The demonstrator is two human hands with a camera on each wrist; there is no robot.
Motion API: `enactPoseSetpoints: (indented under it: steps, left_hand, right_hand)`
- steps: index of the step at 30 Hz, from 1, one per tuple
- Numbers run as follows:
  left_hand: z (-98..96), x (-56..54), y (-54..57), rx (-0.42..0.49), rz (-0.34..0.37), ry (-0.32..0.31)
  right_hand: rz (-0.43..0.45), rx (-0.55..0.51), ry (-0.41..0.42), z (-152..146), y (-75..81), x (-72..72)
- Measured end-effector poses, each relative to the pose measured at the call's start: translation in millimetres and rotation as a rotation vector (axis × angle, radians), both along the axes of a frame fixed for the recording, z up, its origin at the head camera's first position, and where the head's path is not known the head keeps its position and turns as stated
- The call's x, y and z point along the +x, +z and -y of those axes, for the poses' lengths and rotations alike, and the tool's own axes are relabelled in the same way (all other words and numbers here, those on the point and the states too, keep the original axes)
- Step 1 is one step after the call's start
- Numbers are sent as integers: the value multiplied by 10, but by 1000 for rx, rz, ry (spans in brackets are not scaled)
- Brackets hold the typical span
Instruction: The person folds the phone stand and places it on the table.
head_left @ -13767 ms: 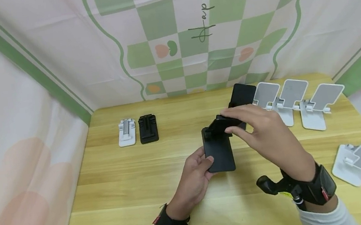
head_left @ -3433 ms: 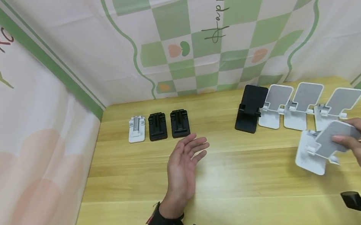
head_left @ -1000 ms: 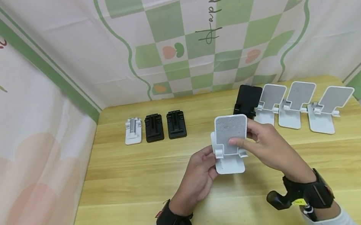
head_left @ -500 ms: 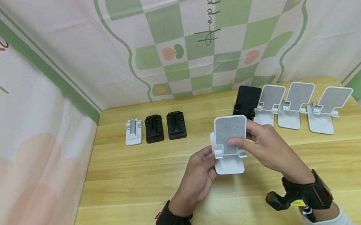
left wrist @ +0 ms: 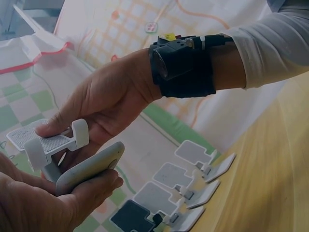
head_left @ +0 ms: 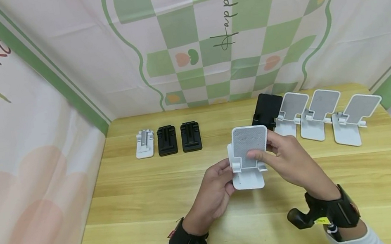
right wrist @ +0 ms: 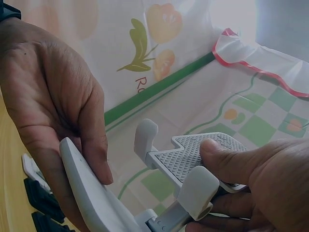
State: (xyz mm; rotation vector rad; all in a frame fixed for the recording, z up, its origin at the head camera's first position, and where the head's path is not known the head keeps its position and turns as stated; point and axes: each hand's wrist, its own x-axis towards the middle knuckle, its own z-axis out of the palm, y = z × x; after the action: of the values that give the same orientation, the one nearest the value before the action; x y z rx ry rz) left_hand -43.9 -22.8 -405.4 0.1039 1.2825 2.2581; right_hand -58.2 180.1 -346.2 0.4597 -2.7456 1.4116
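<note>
Between my two hands is a white folding phone stand [head_left: 249, 180], its grey padded plate tipped up from the base. My left hand [head_left: 214, 190] grips the base from the left side, fingers beneath it. With the thumb on the textured pad and fingers behind, my right hand [head_left: 291, 160] pinches the upper plate. The right wrist view shows the stand's two small lips [right wrist: 198, 191] and the hinged arm below the plate. In the left wrist view the right thumb lies flat on the pad [left wrist: 53, 143], while the base's underside faces the left palm.
Folded stands lie in a row at the back left: one white [head_left: 144, 143] and two black [head_left: 167, 140]. An unfolded black stand [head_left: 268, 109] and three unfolded white stands [head_left: 347, 134] are at the back right of the wooden table [head_left: 146, 195]. A printed curtain [head_left: 181, 24] rises behind.
Since the earliest frame a black stand was folded and joined the left row. The white stand came from the right into both hands. Over the last second hands and stand hold nearly still.
</note>
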Motion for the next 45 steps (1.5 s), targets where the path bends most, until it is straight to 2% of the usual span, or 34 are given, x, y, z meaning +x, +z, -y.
enactPoseSetpoints:
  steps: [5, 12, 24, 32, 39, 45]
  left_hand:
    - [5, 7, -4, 4, -1, 4]
    - [-3, 20, -15, 20, 17, -10]
    - [0, 44, -19, 6, 7, -23]
    - [-3, 58, -18, 5, 3, -35]
    - [-1, 61, -14, 6, 9, -33]
    - [7, 58, -10, -7, 10, -20]
  right_hand:
    - [-48, -1, -15, 21, -36, -4]
    - [-159, -9, -74, 57, -98, -23]
    - [-266, -64, -129, 94, -187, -60]
    - [-326, -61, -182, 95, -236, -90]
    - [-333, -73, -174, 107, -251, -103]
    - [-364, -72, -115, 94, -235, -122]
